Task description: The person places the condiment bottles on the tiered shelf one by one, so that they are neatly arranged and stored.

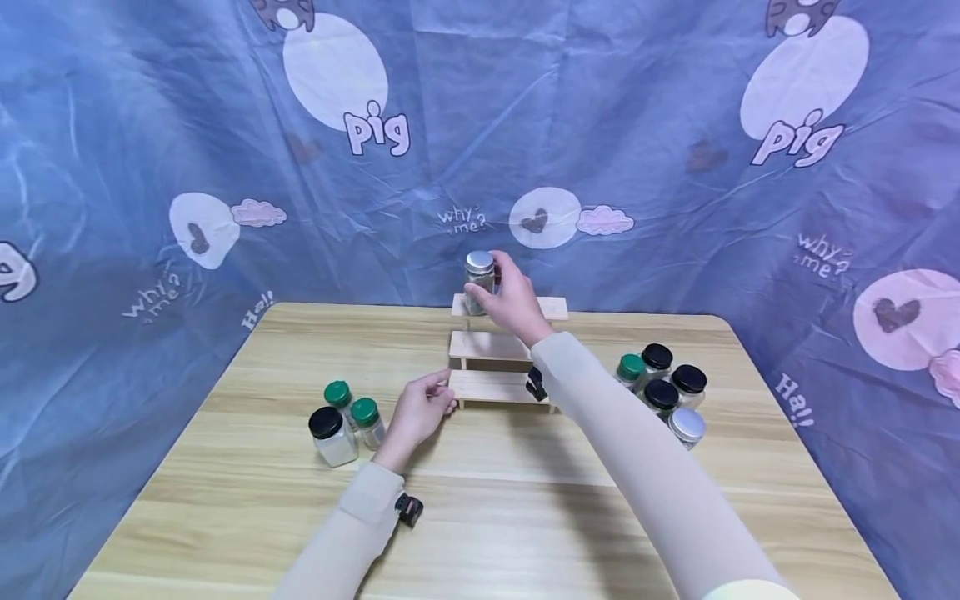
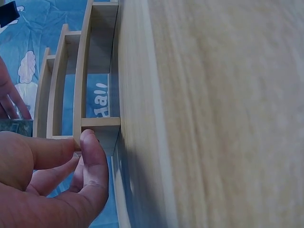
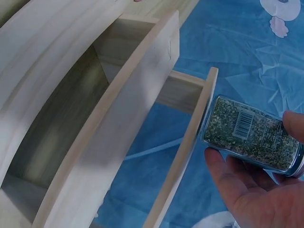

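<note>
A three-tiered wooden rack (image 1: 491, 385) stands at the back middle of the table. My right hand (image 1: 517, 302) holds a spice jar (image 1: 477, 275) with a silver lid at the left end of its top tier. In the right wrist view the jar (image 3: 247, 135) shows dried green herbs and a barcode label, its base right at the tier's edge. My left hand (image 1: 422, 410) pinches the left end of the lowest tier; thumb and fingertips (image 2: 92, 152) meet at that board's corner in the left wrist view.
On the left of the table (image 1: 247, 517) stand two green-lidded jars (image 1: 367, 423) and a black-lidded jar (image 1: 333, 437). Several jars (image 1: 688, 387) with black, green and silver lids cluster on the right. A blue patterned cloth (image 1: 465, 108) hangs close behind the rack.
</note>
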Demonstrator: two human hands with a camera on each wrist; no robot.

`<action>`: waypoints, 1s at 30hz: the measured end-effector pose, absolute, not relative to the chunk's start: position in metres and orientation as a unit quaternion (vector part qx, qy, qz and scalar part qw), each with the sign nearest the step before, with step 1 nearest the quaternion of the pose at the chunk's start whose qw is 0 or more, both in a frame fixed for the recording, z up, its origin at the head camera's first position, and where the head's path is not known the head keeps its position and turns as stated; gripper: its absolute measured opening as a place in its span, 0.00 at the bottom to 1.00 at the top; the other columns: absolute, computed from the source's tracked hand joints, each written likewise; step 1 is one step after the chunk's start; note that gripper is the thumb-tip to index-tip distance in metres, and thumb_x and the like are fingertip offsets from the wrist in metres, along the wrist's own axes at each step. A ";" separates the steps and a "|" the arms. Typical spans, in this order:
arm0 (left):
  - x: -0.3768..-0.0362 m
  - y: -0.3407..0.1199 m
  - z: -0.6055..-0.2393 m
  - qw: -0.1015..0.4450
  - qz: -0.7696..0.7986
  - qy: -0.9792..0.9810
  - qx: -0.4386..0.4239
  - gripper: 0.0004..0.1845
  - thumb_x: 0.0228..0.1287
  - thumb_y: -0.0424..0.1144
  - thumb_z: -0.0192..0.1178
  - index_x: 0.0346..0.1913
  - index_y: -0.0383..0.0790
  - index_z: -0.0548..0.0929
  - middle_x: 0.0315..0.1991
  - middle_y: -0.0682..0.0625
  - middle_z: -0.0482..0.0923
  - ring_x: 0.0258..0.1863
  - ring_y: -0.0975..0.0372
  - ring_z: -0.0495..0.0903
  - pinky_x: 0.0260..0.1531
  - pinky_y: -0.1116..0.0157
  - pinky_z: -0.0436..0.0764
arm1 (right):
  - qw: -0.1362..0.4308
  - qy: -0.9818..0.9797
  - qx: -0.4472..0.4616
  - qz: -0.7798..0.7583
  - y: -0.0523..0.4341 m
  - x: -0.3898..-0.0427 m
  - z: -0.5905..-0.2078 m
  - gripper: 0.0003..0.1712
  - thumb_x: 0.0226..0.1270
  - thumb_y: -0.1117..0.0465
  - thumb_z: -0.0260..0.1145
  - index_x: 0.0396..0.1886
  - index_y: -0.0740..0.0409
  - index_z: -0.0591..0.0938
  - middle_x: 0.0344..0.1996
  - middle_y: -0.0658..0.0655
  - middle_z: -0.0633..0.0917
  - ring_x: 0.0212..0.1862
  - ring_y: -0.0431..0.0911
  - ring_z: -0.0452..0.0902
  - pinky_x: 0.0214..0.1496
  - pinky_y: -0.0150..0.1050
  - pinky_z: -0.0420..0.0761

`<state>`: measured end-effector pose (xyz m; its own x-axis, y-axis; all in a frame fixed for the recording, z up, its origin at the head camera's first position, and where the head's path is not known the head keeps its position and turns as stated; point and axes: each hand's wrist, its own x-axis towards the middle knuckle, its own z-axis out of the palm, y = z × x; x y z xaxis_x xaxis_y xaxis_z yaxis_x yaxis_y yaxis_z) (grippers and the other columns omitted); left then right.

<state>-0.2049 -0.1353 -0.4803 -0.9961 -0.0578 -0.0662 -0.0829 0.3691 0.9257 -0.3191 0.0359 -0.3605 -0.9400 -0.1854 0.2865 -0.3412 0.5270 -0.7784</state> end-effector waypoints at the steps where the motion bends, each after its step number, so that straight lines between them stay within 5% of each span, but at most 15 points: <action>1: -0.205 -0.135 -0.481 0.012 0.561 0.827 -0.042 0.24 0.73 0.27 0.61 0.71 0.34 0.78 0.43 0.40 0.88 0.38 0.57 0.89 0.42 0.67 0.93 | 0.084 -0.869 0.151 0.463 0.035 -0.319 -0.361 0.38 0.71 0.56 0.74 0.74 0.57 0.69 0.65 0.64 0.82 0.65 0.57 0.80 0.71 0.53 0.82; 15: -0.209 -0.135 -0.487 0.005 0.561 0.827 -0.040 0.24 0.73 0.28 0.62 0.70 0.33 0.78 0.42 0.40 0.88 0.37 0.56 0.89 0.41 0.67 0.93 | 0.078 -0.865 0.152 0.471 0.030 -0.321 -0.364 0.38 0.70 0.55 0.75 0.74 0.56 0.68 0.65 0.64 0.82 0.65 0.57 0.80 0.73 0.52 0.82; 30: -0.208 -0.132 -0.485 0.012 0.562 0.826 -0.045 0.24 0.74 0.27 0.60 0.72 0.34 0.77 0.42 0.39 0.88 0.38 0.57 0.89 0.40 0.66 0.94 | 0.075 -0.857 0.157 0.486 0.114 -0.277 -0.364 0.46 0.67 0.48 0.77 0.78 0.53 0.67 0.69 0.64 0.80 0.69 0.59 0.79 0.73 0.56 0.82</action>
<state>-0.2084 -0.1316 -0.4851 -0.9957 -0.0599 -0.0706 -0.0876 0.3638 0.9273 -0.2771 0.1140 -0.3641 -0.9394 -0.1968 0.2807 -0.3419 0.4789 -0.8085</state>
